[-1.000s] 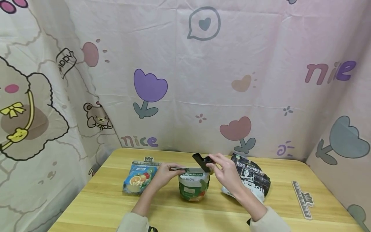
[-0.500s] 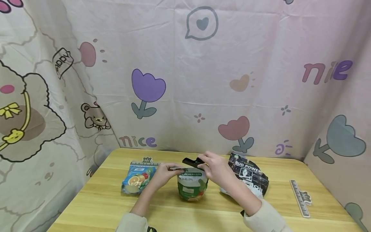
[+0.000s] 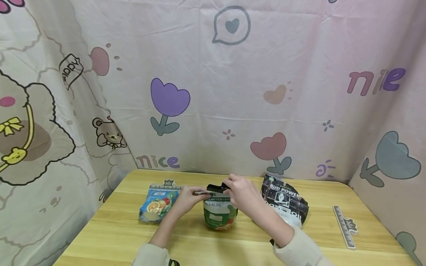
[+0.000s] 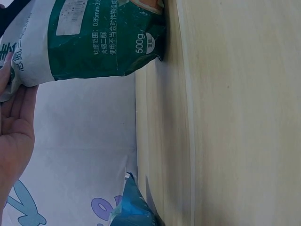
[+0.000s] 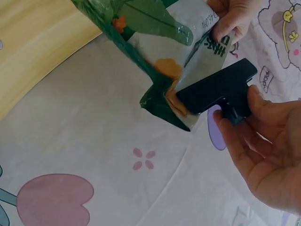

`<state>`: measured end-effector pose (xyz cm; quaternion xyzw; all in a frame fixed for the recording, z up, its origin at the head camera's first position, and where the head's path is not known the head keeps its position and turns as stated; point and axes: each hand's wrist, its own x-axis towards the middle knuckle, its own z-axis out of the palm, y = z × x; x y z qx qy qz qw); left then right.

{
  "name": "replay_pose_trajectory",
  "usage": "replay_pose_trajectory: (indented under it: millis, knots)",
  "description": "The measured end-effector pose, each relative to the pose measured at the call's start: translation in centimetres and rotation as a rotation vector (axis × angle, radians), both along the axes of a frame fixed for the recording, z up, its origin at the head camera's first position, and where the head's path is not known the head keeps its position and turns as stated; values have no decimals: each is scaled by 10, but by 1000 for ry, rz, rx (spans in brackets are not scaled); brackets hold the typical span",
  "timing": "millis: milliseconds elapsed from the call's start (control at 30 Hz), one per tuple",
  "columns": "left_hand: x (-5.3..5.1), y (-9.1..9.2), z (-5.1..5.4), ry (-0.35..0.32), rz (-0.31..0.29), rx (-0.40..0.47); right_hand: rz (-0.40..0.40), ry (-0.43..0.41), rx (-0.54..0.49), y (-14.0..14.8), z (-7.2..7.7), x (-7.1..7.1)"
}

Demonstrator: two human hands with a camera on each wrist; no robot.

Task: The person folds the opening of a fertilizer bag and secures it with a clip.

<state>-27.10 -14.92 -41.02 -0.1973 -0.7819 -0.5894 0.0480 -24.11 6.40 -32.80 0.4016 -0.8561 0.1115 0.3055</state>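
Note:
A green and white fertilizer bag (image 3: 217, 218) stands upright on the wooden table, its top folded over. My left hand (image 3: 190, 200) pinches the left end of that top edge between thumb and fingers. In my right hand (image 3: 245, 195) is a black bag clip (image 3: 215, 188), gripped by its handles. The right wrist view shows the long jaw of the clip (image 5: 217, 88) lying across the folded top near one corner, with thumb and fingers of the right hand (image 5: 270, 150) squeezing behind it. From the left wrist, the bag (image 4: 101, 40) hangs close above the left palm (image 4: 16, 129).
To the left lies a blue bag (image 3: 158, 207) with a piano-key clip (image 3: 166, 187) along its top. A black and white bag (image 3: 289, 203) rests behind the right forearm. Another piano-key clip (image 3: 344, 227) lies at the table's right. A patterned cloth (image 3: 206, 92) hangs behind the table.
The right hand has brought the black clip left and down, from tilted above the bag's right corner to level along its top edge. The left hand keeps its pinch on the bag.

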Motion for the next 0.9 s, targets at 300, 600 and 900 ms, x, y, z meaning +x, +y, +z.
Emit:
replay_pose_trajectory:
  millis: [300, 600, 900]
  knots:
    - [2, 0, 3, 5, 11, 1, -77, 50, 32, -11, -1, 4]
    - [21, 5, 29, 8, -8, -27, -123, 73, 97, -21, -6, 5]
    - [21, 0, 27, -37, -53, -13, -144, 50, 187, -30, 0, 3]
